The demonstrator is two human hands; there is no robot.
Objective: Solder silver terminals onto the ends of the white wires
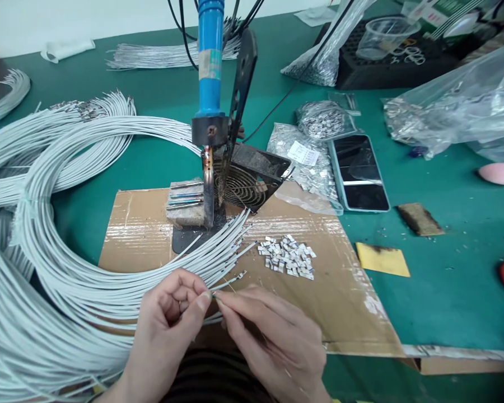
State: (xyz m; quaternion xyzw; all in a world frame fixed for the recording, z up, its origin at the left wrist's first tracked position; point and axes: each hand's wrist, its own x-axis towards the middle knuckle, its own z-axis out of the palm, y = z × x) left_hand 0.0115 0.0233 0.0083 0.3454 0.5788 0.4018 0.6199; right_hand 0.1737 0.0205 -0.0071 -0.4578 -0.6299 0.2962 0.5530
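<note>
My left hand (168,319) pinches one thin white wire (227,281) between thumb and forefinger, near its bare end. My right hand (273,330) meets it from the right, fingertips closed on the same wire just behind the left thumb. The wire belongs to a large coiled bundle of white wires (59,252) that fans out over a taped cardboard sheet (143,229). A small heap of metal terminals (288,257) lies on the cardboard just right of the wire ends. Behind them a blue-handled soldering iron (210,73) stands clamped upright, tip down.
A small black fan (252,179) sits behind the iron. A phone (359,173) lies face up to the right, with bags of terminals (323,120) beyond it. A yellow sponge (382,260) and a brown pad (420,219) lie on the green mat. Clear plastic bags (466,106) lie at far right.
</note>
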